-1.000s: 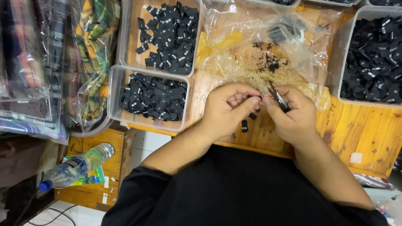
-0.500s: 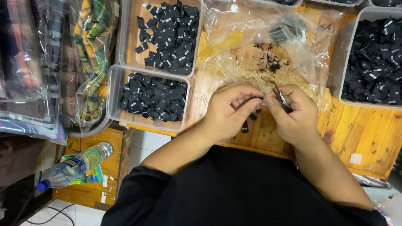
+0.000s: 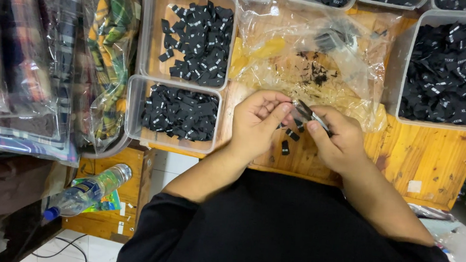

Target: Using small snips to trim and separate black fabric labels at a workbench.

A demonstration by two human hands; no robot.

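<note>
A small pair of metal scissors [image 3: 311, 116] sits near the middle of the view, just above the wooden desk [image 3: 427, 161], pinched in the grip of the right hand [image 3: 339, 141], whose fingers are clenched around the handles. At nine o'clock from the blades, the left hand [image 3: 255, 124] curls its fingers toward them, thumb and forefinger closed on something too small to make out. Directly below the hands, at six o'clock, a few small black fabric labels [image 3: 285, 147] lie loose on the desk. At twelve o'clock a crumpled clear plastic bag [image 3: 314, 60] spreads over the wood, flecked with dark trimmings. At ten o'clock stand two clear plastic trays [image 3: 136, 102] holding heaps of black labels, one behind the other, and at two o'clock a larger clear bin [image 3: 398, 77] is filled with the same. Far out at nine o'clock, folded plaid fabric in plastic wrap [image 3: 107, 56] is stacked, and at seven o'clock a plastic water bottle [image 3: 86, 192] lies tilted below the desk.
</note>
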